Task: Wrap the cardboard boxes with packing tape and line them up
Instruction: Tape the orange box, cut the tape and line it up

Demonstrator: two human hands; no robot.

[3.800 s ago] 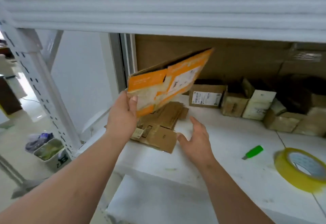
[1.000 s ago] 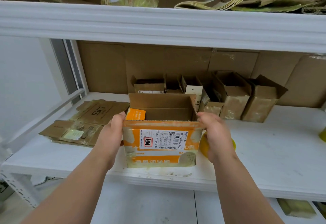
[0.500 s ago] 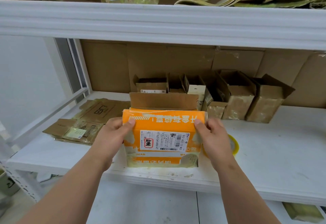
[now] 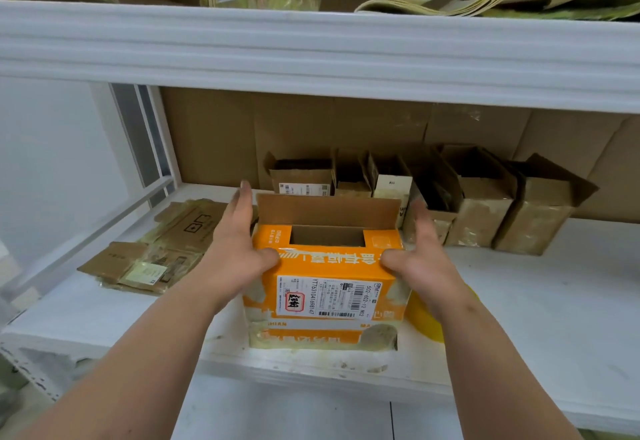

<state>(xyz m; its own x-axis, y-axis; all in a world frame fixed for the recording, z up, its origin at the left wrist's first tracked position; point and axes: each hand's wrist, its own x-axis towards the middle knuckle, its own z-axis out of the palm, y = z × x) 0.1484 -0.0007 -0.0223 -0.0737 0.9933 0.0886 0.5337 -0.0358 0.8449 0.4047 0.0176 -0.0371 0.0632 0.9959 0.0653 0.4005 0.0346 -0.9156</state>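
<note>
- Head view: orange cardboard box (image 4: pixel 325 297) stands on the white shelf (image 4: pixel 540 318), close to its front edge, at centre frame.
- Near top flap folded flat, side flaps down; rear flap (image 4: pixel 329 209) stands upright, leaving a rectangular gap into the box.
- White shipping label (image 4: pixel 325 296) with barcodes runs from the near flap onto the front face.
- Left hand (image 4: pixel 239 249) at the box's 9 o'clock: fingers straight along the left side, thumb pressing the near flap.
- Right hand (image 4: pixel 422 256) at 3 o'clock: fingers straight and spread, thumb on the near flap. Neither hand is curled round anything.
- Yellow tape roll (image 4: pixel 426 322) on the shelf just beside the box's right side, mostly hidden by the right forearm.
- Row of brown open boxes (image 4: pixel 485 211) at 12 to 2 o'clock, against the cardboard backing.
- Flattened cartons (image 4: pixel 156 252) stacked at 9 o'clock.
- Upper shelf (image 4: pixel 311 55) carries more cardboard and paper.
</note>
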